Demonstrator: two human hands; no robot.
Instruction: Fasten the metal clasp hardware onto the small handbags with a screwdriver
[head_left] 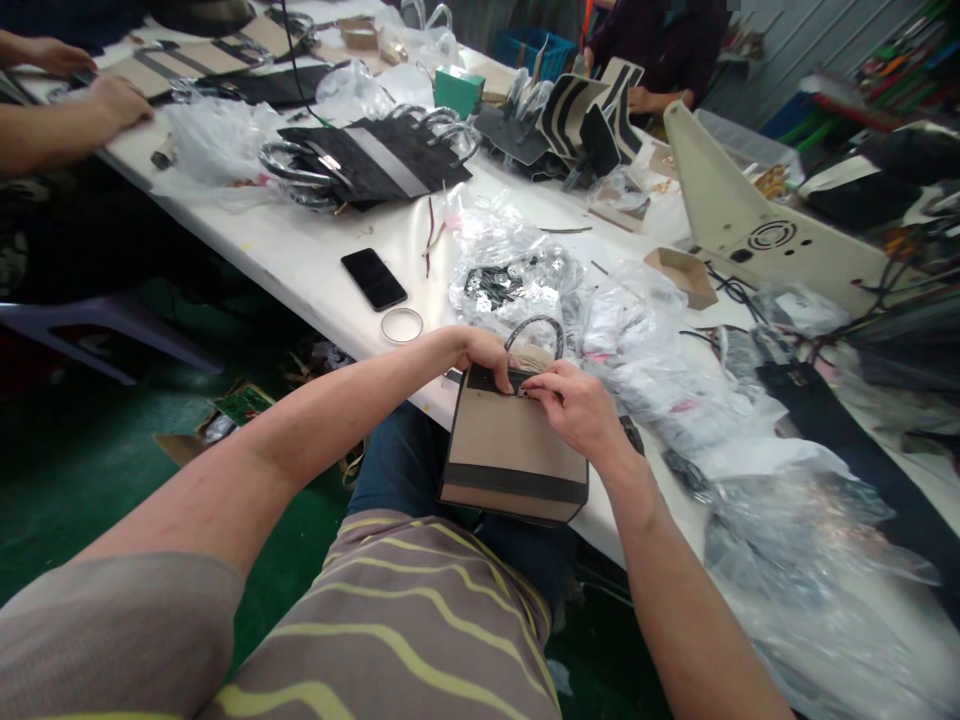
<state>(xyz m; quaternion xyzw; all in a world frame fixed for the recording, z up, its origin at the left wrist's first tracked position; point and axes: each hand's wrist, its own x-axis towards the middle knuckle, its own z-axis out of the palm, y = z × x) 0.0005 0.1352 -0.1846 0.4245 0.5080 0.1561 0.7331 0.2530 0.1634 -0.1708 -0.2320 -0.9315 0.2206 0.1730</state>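
Note:
A tan bag with black bands (517, 430) rests at the table's near edge, over my lap, its looped handle (536, 325) standing up at the far side. My left hand (489, 358) is closed on the bag's upper left edge, with the thumb pressed on the black band. My right hand (574, 400) has its fingertips pinched at the middle of that band, on a small dark piece too small to name. The two hands' fingertips nearly meet there. Just beyond the bag lies an open plastic bag of small metal parts (502, 285).
A phone (373, 279) and a roll of clear tape (402, 325) lie to the left. Plastic bags (637, 340) spread along the right. Farther off are black bags with handles (375, 160), a cream machine part (780, 235) and another person's hands (120, 100) at left.

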